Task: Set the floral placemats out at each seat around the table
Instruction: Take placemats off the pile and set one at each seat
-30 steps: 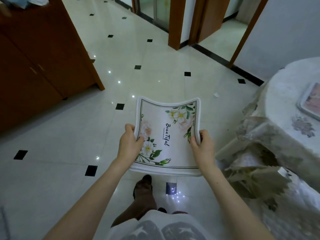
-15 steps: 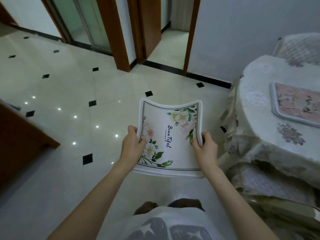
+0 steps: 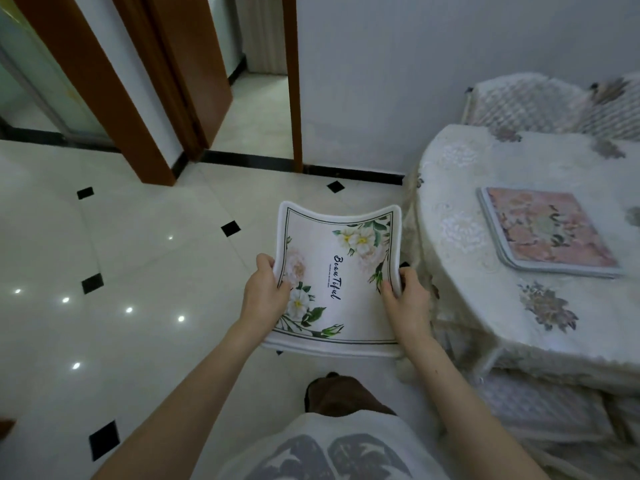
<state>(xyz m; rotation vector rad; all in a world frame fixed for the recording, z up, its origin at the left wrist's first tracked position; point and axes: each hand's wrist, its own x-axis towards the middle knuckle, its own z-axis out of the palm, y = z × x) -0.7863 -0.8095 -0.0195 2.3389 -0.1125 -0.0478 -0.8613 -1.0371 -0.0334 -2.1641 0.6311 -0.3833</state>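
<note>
A white floral placemat (image 3: 337, 258) with a dark border and script lettering is held flat over the floor, sagging slightly in the middle. My left hand (image 3: 265, 296) grips its left edge and my right hand (image 3: 407, 303) grips its right edge. The round table (image 3: 485, 258), covered in a pale embroidered cloth, stands just to the right. A pink floral placemat (image 3: 550, 233) lies flat on the table near its right side.
Glossy white floor tiles with small black diamonds (image 3: 230, 228) spread to the left. Wooden door frames (image 3: 145, 91) and a white wall stand ahead. A covered chair back (image 3: 533, 105) is behind the table, and a padded seat (image 3: 540, 407) sits under the table's near edge.
The view has swung to the right, bringing the table and pink placemat further into sight. The wooden cabinet on the left has left the view. Both hands keep the same grip.
</note>
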